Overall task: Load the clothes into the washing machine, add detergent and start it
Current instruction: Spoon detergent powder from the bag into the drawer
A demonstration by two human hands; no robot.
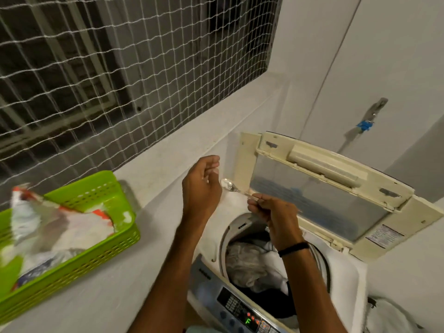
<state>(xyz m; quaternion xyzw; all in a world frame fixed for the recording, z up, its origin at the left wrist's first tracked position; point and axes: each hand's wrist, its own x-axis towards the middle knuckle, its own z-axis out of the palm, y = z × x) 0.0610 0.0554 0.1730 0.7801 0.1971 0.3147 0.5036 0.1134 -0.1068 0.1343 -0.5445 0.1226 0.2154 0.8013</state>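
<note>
A top-loading washing machine (211, 246) stands at the lower right with its lid (319, 188) raised. White, grey and dark clothes (254, 265) fill the drum. Its control panel (242, 311) shows a green "F" and red lights. My right hand (274, 217) grips the handle of a clear plastic spoon (229, 185) above the drum's far rim; the bowl points left. My left hand (201, 186) hovers just left of the spoon, fingers curled and empty. An opened detergent bag (48, 227) lies in a green basket (101, 253) on the white counter at the left.
A netted window (120, 68) runs along the back above the counter ledge. A tap with a blue fitting (366, 124) sits on the right wall. A white bundle (389, 313) lies at the machine's right side.
</note>
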